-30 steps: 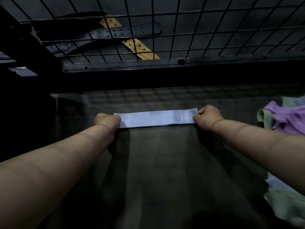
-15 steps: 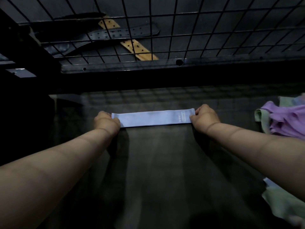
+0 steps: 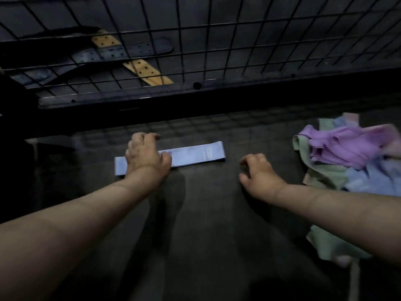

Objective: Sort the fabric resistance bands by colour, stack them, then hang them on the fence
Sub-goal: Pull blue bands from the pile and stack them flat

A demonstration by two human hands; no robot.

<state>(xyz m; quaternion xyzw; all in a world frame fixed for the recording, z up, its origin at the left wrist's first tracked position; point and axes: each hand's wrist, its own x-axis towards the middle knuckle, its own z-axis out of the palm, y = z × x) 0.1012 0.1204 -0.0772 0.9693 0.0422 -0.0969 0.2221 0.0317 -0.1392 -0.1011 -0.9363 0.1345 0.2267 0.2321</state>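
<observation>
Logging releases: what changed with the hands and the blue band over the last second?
The right hand let go of the right end of the blue band and drew back off it, holding nothing. The left hand left the other end and now rests on the band's left part. The band stays flat on the dark surface; the pile of bands at right is unmoved.

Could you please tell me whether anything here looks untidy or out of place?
The blue band lies flat and straight under the left hand. What stands out is the pile of bands at the right: purple, green and blue ones crumpled together, unsorted.
</observation>
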